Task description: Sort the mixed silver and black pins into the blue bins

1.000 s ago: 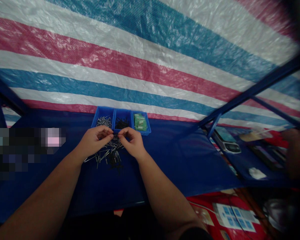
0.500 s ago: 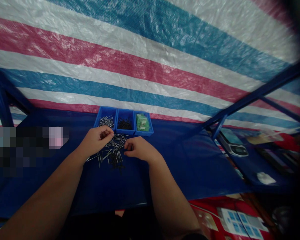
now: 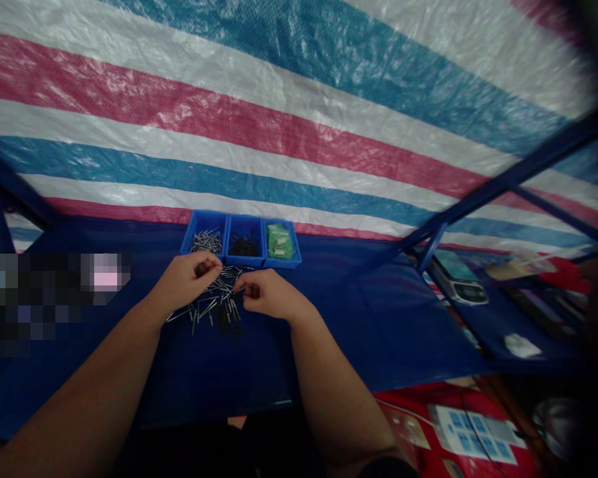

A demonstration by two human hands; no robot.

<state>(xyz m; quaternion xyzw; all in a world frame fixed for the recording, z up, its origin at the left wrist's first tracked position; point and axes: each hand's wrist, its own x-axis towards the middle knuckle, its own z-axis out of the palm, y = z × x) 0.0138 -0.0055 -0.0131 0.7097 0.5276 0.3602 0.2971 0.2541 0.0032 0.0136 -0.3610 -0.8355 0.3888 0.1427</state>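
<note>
A loose pile of thin silvery metal pins (image 3: 208, 307) lies on the blue tabletop, with small dark pieces (image 3: 228, 321) mixed in at its near side. At the pile's left edge is my left hand (image 3: 189, 280), fingers curled and thumb against fingertips; whatever it may hold is too small to make out. My right hand (image 3: 266, 293) reaches in from the right, its thumb and finger closed low over the pins. I cannot tell what lies between those fingertips. Just behind the pile stand a blue bin of silvery pins (image 3: 206, 240) and a blue bin of dark pieces (image 3: 244, 244).
A third blue bin (image 3: 292, 263) holds green-and-pale packets. Blue metal struts (image 3: 431, 249) rise at the right, beside a scale (image 3: 461, 282). A striped tarp (image 3: 279, 133) hangs behind the table. At the left is a blurred-out area.
My right hand has moved left and slightly up, its fingertips now over the pins. My left hand keeps its curled pose near the pile. The whole view has shifted slightly.
</note>
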